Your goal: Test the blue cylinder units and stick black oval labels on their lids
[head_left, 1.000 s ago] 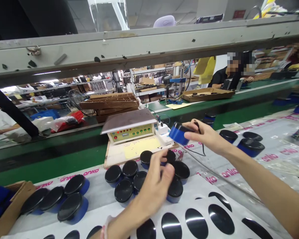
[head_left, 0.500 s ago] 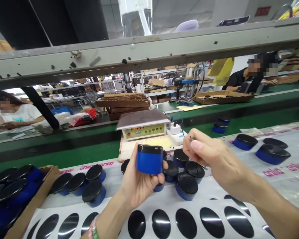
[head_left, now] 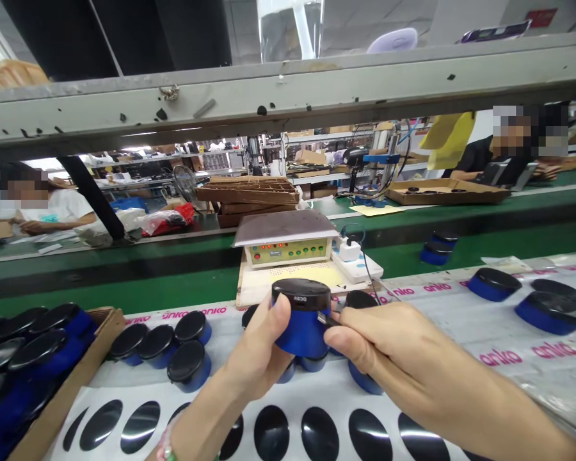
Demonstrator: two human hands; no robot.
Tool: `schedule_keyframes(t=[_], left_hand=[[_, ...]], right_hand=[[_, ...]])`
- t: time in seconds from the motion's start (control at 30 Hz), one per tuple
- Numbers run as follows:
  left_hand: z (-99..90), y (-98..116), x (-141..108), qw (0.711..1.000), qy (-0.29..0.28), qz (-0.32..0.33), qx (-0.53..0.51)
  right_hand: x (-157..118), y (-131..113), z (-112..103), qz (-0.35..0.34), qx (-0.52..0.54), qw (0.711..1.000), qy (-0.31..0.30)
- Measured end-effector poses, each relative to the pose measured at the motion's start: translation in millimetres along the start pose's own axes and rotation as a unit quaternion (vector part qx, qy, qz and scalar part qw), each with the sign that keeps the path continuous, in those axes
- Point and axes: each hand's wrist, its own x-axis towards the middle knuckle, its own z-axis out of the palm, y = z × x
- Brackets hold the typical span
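Note:
My left hand (head_left: 256, 349) is closed around a round blue device with a black top (head_left: 298, 333), lifted above the table. "DC5V" shows on its black rim, facing me. Pinched in my right hand (head_left: 393, 342) is a small cable plug (head_left: 323, 318) with a metal tip. The tip is close to the device's right side; I cannot tell whether it touches. A black cable (head_left: 370, 278) runs from a white adapter (head_left: 349, 250) down behind my right hand. More blue devices with black tops stand behind and below both hands, partly hidden.
At left, a cardboard box (head_left: 106, 323) holds many similar devices, and a small group (head_left: 189, 365) stands beside it. Black oval stickers (head_left: 271, 433) lie on a white sheet in front. Behind is a control box (head_left: 288, 251) with lit red lights. A metal beam (head_left: 288, 86) crosses overhead.
My right hand has brought the plug down and left, up to the device. The device has turned, and its "DC5V" marking now faces me. The control box shows more red lights.

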Motion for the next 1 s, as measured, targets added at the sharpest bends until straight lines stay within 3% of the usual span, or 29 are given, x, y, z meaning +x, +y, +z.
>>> schedule_keyframes(t=[0.1,0.2,0.3,0.43,0.57,0.63,0.7,0.77,0.83,0.93,1.0], left_hand=[[3.3,3,0,0.996,0.026,0.047,0.069],[3.5,6,-2,0.991,0.05,0.053,0.11],[-2.3,5,-7,0.96,0.068,0.111,0.248],[-12.0,-4,-11,0.854,0.09,0.252,0.447],[-12.4,-7,-7,0.765,0.036,0.365,0.53],[-10.6,-2,-3,0.69,0.028,0.416,0.592],[-10.1,5,0,0.597,0.046,0.459,0.657],[-11.1,13,1,0.515,0.055,0.505,0.69],[-12.2,20,1,0.452,0.034,0.549,0.702],[-10.1,24,-2,0.392,-0.016,0.579,0.714],[-6.1,24,-4,0.375,-0.022,0.575,0.727]], right_hand=[[-1,0,-2,0.003,-0.011,1.0,-0.01],[-2,0,-5,-0.009,-0.04,0.999,-0.003],[-6,0,-6,-0.003,-0.088,0.996,0.003],[-8,5,-4,-0.021,-0.118,0.993,0.015],[0,21,1,0.033,-0.065,0.997,0.002],[6,30,4,0.064,-0.021,0.997,-0.039],[10,36,7,0.061,0.008,0.996,-0.059],[12,40,11,0.034,0.011,0.999,-0.038],[13,43,14,-0.002,0.005,1.0,0.0],[13,47,20,-0.051,-0.008,0.998,0.041],[13,51,23,-0.067,-0.027,0.996,0.055]])
